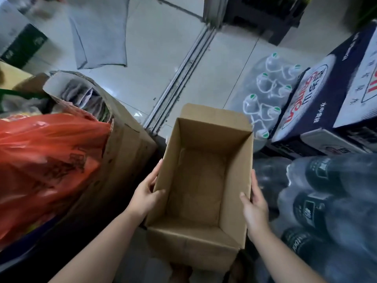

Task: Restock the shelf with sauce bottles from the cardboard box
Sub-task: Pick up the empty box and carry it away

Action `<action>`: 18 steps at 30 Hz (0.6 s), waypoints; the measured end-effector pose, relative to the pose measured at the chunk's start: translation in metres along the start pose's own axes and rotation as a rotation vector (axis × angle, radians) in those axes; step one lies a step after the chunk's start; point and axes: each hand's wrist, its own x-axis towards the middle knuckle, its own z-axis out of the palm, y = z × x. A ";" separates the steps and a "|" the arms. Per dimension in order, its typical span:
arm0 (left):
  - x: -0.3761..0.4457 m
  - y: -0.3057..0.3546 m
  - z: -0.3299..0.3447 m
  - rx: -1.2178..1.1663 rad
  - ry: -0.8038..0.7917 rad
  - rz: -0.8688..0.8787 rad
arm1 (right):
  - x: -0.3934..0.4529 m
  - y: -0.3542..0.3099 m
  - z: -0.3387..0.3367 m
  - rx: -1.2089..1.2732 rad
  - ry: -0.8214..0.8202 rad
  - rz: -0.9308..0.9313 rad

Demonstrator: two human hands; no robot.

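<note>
An open brown cardboard box (234, 176) sits low in the middle of the view, flaps up, with nothing inside it. My left hand (145, 196) grips its left wall, thumb over the rim and fingers outside. My right hand (256, 205) grips the right wall the same way. No sauce bottles and no shelf are in view.
A larger worn cardboard box (126, 144) with an orange plastic bag (47, 160) stands at the left. Shrink-wrapped packs of clear bottles (265, 92) and dark bottles (326, 201) lie at the right, beside dark blue cartons (318, 111). Tiled floor and a door track (183, 78) lie beyond.
</note>
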 end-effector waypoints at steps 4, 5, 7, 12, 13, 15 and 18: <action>0.034 -0.025 0.002 0.015 -0.019 -0.011 | 0.025 0.026 0.008 -0.023 -0.001 0.006; 0.040 -0.031 0.002 0.016 -0.027 -0.015 | 0.031 0.034 0.010 -0.023 -0.005 0.005; 0.047 -0.044 0.003 0.025 -0.048 -0.008 | 0.037 0.049 0.013 -0.018 -0.003 0.019; 0.063 -0.067 0.006 0.003 -0.030 0.000 | 0.049 0.081 0.022 -0.010 0.030 0.067; 0.068 -0.071 0.006 0.014 -0.026 0.005 | 0.052 0.085 0.024 -0.019 0.038 0.069; 0.076 -0.079 0.007 0.032 -0.019 0.014 | 0.056 0.091 0.027 -0.052 0.048 0.047; 0.079 -0.090 0.010 0.045 0.009 0.025 | 0.055 0.097 0.030 -0.079 0.062 0.038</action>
